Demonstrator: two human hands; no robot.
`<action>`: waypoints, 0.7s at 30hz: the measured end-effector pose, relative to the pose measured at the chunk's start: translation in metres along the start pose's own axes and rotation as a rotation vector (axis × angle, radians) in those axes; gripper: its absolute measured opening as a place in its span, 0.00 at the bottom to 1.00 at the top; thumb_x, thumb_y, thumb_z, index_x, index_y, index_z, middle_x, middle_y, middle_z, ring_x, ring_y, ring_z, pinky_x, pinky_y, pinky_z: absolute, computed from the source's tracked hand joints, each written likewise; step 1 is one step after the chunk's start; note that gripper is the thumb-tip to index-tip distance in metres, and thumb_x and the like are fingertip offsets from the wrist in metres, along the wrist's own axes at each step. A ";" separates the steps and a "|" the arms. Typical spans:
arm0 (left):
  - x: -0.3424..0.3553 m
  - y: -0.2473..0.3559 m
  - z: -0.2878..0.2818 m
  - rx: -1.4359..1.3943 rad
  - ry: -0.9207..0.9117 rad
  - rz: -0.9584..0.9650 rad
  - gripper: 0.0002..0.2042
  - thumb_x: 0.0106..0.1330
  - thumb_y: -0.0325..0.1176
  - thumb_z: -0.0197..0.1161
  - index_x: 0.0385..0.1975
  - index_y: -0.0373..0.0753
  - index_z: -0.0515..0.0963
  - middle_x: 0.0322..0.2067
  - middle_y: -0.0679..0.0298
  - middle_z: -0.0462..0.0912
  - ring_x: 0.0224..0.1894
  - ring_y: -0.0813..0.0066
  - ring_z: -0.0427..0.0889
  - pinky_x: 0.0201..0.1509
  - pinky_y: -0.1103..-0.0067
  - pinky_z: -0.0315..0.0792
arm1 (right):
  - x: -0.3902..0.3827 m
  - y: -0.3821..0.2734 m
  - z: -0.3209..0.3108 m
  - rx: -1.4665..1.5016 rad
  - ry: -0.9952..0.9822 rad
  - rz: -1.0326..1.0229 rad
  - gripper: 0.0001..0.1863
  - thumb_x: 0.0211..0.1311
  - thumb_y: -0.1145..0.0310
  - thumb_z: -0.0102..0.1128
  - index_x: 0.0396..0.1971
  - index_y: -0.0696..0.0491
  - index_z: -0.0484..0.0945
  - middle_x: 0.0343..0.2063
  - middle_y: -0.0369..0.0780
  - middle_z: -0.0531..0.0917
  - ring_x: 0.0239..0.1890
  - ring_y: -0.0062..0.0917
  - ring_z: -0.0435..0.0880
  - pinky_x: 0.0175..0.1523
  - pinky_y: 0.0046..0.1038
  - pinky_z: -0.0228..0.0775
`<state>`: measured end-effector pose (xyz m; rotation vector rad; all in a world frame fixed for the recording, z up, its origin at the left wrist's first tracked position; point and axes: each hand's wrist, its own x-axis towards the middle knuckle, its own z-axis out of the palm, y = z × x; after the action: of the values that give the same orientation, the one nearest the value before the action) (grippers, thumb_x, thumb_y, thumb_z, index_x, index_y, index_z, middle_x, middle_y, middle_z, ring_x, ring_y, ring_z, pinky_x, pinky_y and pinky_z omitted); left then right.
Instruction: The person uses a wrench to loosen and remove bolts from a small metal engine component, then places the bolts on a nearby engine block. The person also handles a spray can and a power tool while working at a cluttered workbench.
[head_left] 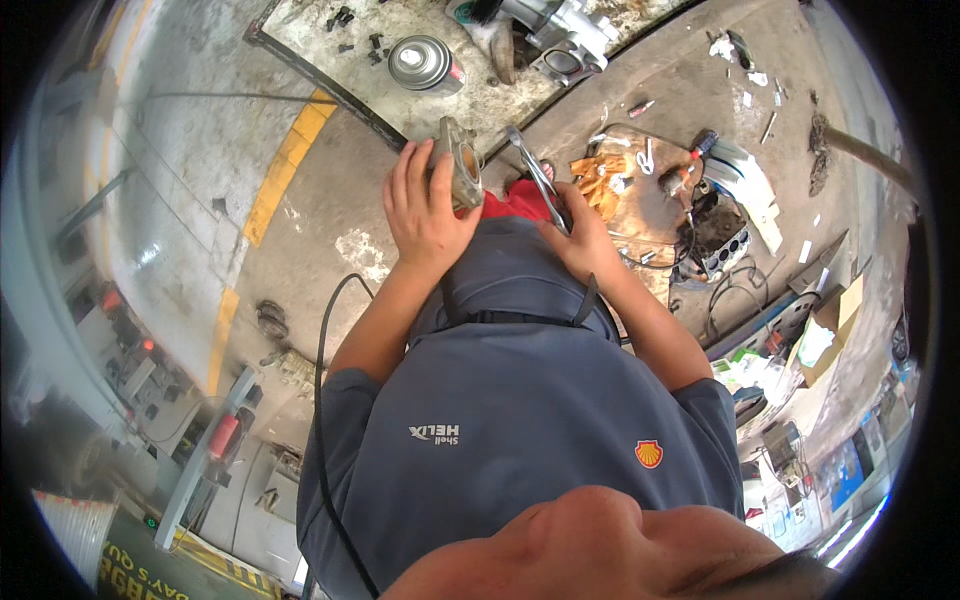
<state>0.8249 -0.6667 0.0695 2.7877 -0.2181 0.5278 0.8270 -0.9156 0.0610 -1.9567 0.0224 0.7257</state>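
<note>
Left hand (425,205) fingers grasping grey metal housing (462,160); right hand (585,238) fingers clenched round wrench (535,172), above concrete floor (330,200)

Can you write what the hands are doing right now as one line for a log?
left hand: grips grey metal part | right hand: holds wrench | nearby: spray can on floor

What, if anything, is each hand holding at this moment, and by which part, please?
The left hand holds a grey metal housing part by its side. The right hand holds a wrench by the lower end of its handle.
</note>
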 end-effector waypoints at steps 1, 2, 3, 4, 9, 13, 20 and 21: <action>0.001 0.006 -0.006 -0.004 -0.058 -0.008 0.41 0.50 0.42 0.83 0.65 0.39 0.69 0.63 0.50 0.76 0.65 0.47 0.75 0.67 0.53 0.68 | 0.002 0.000 0.001 -0.003 0.002 -0.010 0.31 0.60 0.66 0.73 0.62 0.56 0.71 0.35 0.48 0.83 0.37 0.38 0.84 0.45 0.38 0.76; 0.000 0.009 -0.008 -0.040 -0.126 -0.023 0.42 0.51 0.44 0.81 0.66 0.39 0.71 0.65 0.51 0.74 0.67 0.48 0.73 0.68 0.53 0.65 | 0.004 -0.001 0.002 -0.006 0.004 -0.020 0.31 0.60 0.66 0.73 0.61 0.56 0.71 0.36 0.48 0.83 0.37 0.38 0.85 0.46 0.38 0.76; 0.001 0.013 -0.012 -0.039 -0.174 -0.029 0.41 0.51 0.45 0.81 0.66 0.38 0.72 0.64 0.52 0.74 0.66 0.49 0.73 0.68 0.53 0.65 | 0.005 -0.001 0.001 -0.012 0.011 -0.029 0.31 0.60 0.66 0.73 0.61 0.56 0.71 0.36 0.48 0.83 0.38 0.39 0.85 0.46 0.37 0.77; 0.002 0.017 -0.017 -0.038 -0.222 -0.035 0.40 0.51 0.45 0.81 0.65 0.38 0.73 0.64 0.52 0.74 0.66 0.49 0.73 0.68 0.53 0.65 | 0.007 -0.001 0.002 0.005 0.011 -0.030 0.30 0.62 0.66 0.72 0.61 0.56 0.72 0.38 0.49 0.84 0.39 0.40 0.86 0.47 0.38 0.77; 0.019 0.014 -0.023 -0.036 -0.289 -0.023 0.41 0.50 0.46 0.81 0.65 0.37 0.74 0.62 0.53 0.75 0.63 0.50 0.73 0.67 0.53 0.66 | 0.010 -0.002 -0.001 0.077 -0.037 0.023 0.26 0.68 0.65 0.69 0.62 0.58 0.74 0.46 0.53 0.86 0.49 0.46 0.87 0.53 0.39 0.78; 0.009 0.013 -0.017 -0.102 -0.345 -0.119 0.45 0.48 0.40 0.83 0.68 0.33 0.69 0.60 0.48 0.73 0.62 0.45 0.73 0.67 0.54 0.66 | 0.006 -0.010 -0.003 -0.043 0.021 -0.132 0.24 0.71 0.65 0.65 0.63 0.57 0.76 0.49 0.55 0.86 0.51 0.50 0.86 0.54 0.42 0.78; -0.010 0.016 -0.010 -0.099 -0.327 -0.123 0.45 0.48 0.35 0.82 0.68 0.33 0.67 0.59 0.48 0.74 0.61 0.44 0.73 0.65 0.54 0.66 | -0.002 -0.039 -0.001 -0.203 0.042 -0.241 0.21 0.68 0.70 0.62 0.60 0.55 0.77 0.45 0.52 0.87 0.44 0.51 0.87 0.49 0.48 0.80; -0.013 0.017 -0.010 -0.092 -0.323 -0.130 0.45 0.48 0.34 0.82 0.68 0.33 0.67 0.60 0.48 0.74 0.61 0.44 0.73 0.65 0.54 0.66 | 0.002 -0.037 0.000 -0.288 -0.011 -0.201 0.21 0.67 0.71 0.62 0.59 0.54 0.77 0.45 0.52 0.87 0.43 0.51 0.87 0.49 0.48 0.80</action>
<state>0.8067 -0.6781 0.0778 2.7585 -0.1241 0.0337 0.8399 -0.8965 0.0897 -2.1891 -0.2961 0.6329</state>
